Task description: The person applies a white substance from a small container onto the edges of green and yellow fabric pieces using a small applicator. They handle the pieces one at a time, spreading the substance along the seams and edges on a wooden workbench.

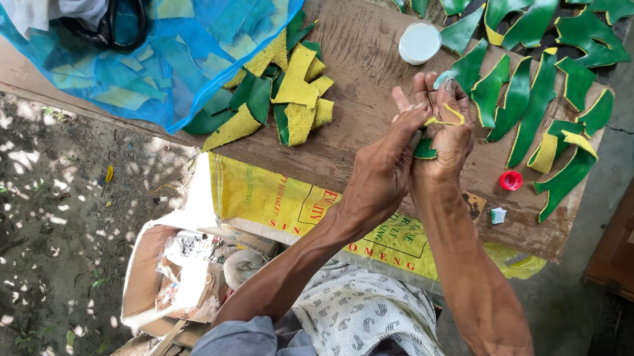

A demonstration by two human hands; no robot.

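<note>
Fingers (429, 94) of both hands apparently pinch a green piece (425, 149); yellow sack (274, 195) below.

Most of the small green cut piece (425, 150) is hidden between the two hands; only a dark corner shows below the left hand (384, 168), so its full shape cannot be told. The left hand covers the palm of the right hand (447, 130), and whatever the right fingertips pinch near the pale cap is too small to make out. The blue mesh bag (177, 54) is cut off by the top edge, and the black object (113, 22) inside it is veiled by the netting. The spread green pieces (541, 10) run past the top edge. The wooden bench (368, 50) is cut off at top left
</note>
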